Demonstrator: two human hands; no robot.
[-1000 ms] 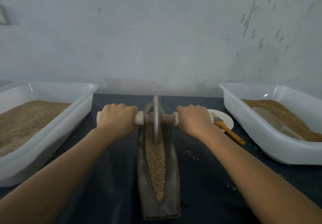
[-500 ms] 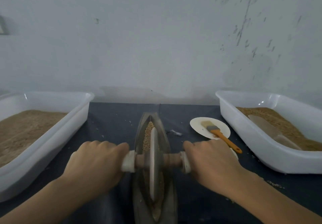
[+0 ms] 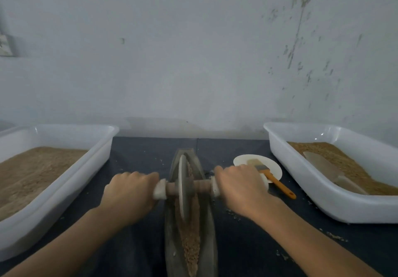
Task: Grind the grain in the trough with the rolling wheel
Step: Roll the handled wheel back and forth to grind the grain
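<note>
A long, boat-shaped dark metal trough point(image 3: 210, 242) lies lengthwise in front of me on the dark cloth. Tan grain point(image 3: 190, 240) fills its groove. A thin grey rolling wheel point(image 3: 182, 187) stands upright in the groove, in the far half of the trough. A wooden axle with white ends runs through it. My left hand point(image 3: 129, 192) is closed around the left end of the axle. On the right end sits my right hand point(image 3: 241, 187), closed too.
A white tub point(image 3: 71, 182) of fine tan meal stands at the left. Another white tub point(image 3: 305, 182) at the right holds grain and a pale scoop point(image 3: 325, 166). A small white plate point(image 3: 273, 164) carries an orange-handled brush point(image 3: 277, 182). Loose grains dot the cloth. A pale wall rises behind.
The wheel went from the far end to the near end of the trough, and has now rolled away from me again. Both hands kept their hold on the axle.
</note>
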